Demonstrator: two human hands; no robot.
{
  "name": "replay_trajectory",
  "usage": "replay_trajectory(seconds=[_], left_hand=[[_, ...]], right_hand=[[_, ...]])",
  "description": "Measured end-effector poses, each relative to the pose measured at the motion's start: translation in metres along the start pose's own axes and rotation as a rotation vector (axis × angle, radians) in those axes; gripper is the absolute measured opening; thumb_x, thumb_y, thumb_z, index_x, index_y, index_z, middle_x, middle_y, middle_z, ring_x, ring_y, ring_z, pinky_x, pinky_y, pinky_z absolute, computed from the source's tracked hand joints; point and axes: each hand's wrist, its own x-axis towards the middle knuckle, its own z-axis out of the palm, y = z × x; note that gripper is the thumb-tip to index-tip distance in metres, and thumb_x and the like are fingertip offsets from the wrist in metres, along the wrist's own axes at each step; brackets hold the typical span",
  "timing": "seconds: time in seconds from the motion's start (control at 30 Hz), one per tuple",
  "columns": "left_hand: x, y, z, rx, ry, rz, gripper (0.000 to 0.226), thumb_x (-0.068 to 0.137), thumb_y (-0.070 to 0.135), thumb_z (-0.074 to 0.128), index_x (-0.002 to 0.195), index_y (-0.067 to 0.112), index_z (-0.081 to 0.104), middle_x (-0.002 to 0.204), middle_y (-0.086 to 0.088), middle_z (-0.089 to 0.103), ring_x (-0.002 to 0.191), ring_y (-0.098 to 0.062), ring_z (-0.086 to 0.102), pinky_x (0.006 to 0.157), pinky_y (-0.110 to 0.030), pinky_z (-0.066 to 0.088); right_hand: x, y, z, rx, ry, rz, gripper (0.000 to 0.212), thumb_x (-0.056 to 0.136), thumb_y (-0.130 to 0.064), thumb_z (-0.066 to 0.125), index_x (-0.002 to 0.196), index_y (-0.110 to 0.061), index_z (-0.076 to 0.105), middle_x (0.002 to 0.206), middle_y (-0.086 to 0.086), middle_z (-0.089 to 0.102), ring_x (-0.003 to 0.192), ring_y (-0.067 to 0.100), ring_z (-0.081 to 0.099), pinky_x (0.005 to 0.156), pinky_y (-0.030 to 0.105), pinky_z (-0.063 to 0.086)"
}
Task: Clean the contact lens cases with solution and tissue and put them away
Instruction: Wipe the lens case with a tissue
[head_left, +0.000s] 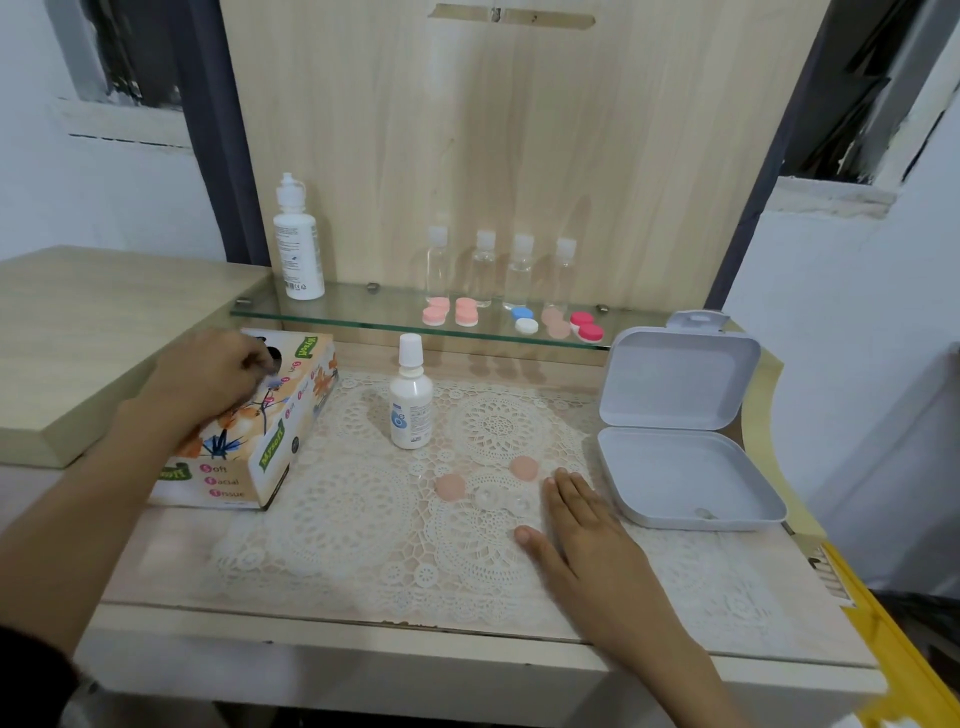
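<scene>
Pale walls, dark curtain strips either side of a light wood back panel (519, 130) that carries a glass shelf (363, 318). On the shelf: tall white squeeze bottle (298, 244), four small clear bottles with white caps (483, 270), closed lens cases in pink (435, 310), blue-and-white (524, 319), peach (556, 322) and red (587, 327). Light wooden surface (363, 623) below, covered by a cream lace doily (337, 509).

Raised wooden block (78, 338) bounds the left side, and the floral cardboard tissue box (260, 431) sits against it. An open pale grey hinged plastic box (685, 483), lid upright, sits at the right edge; a yellow strip (883, 623) is beyond it. Open room in the front middle of the doily, down to the near edge.

Small white solution bottle (410, 400) stands upright at centre, capped. Clear contact lens case (501, 496) lies on the doily, its two peach round caps (450, 487) off and lying just beside it.

Left grip (208, 379) is at the tissue box's top slot, fingers curled; blurred, so cannot tell if it pinches tissue. Right grip (587, 525) lies flat on the doily, fingers straight, holding nothing, fingertips just beside the clear case.
</scene>
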Motion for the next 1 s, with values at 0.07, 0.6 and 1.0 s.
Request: replay_trajectory(seconds=[0.07, 0.6, 1.0], left_hand=[[-0.002, 0.003, -0.005, -0.138, 0.126, -0.049, 0.017, 0.091, 0.015, 0.054, 0.092, 0.024, 0.068, 0.102, -0.008, 0.064, 0.086, -0.023, 0.054, 0.072, -0.037, 0.043], [-0.044, 0.071, -0.047, -0.871, 0.695, 0.029, 0.023, 0.095, 0.017, 0.045, 0.104, 0.024, 0.064, 0.104, 0.004, 0.057, 0.099, -0.009, 0.056, 0.090, -0.031, 0.046], [-0.101, 0.160, 0.005, -0.623, 0.316, 0.408, 0.022, 0.092, 0.001, 0.050, 0.104, 0.010, 0.066, 0.102, 0.006, 0.047, 0.088, 0.009, 0.046, 0.083, 0.000, 0.036]], right_hand=[[0.000, 0.000, 0.000, -0.001, 0.005, -0.002, 0.080, 0.087, -0.064, 0.009, 0.152, -0.017, 0.001, 0.160, -0.004, -0.004, 0.133, -0.004, -0.016, 0.111, 0.019, -0.009], [0.000, 0.000, 0.002, 0.023, 0.023, -0.005, 0.078, 0.089, -0.063, 0.013, 0.153, -0.018, 0.005, 0.160, -0.004, 0.000, 0.144, 0.004, -0.007, 0.112, 0.018, -0.007], [0.001, 0.004, -0.002, 0.171, 0.041, -0.024, 0.054, 0.094, -0.058, 0.036, 0.145, -0.047, 0.024, 0.159, -0.006, 0.014, 0.146, 0.009, 0.006, 0.114, 0.027, 0.012]])
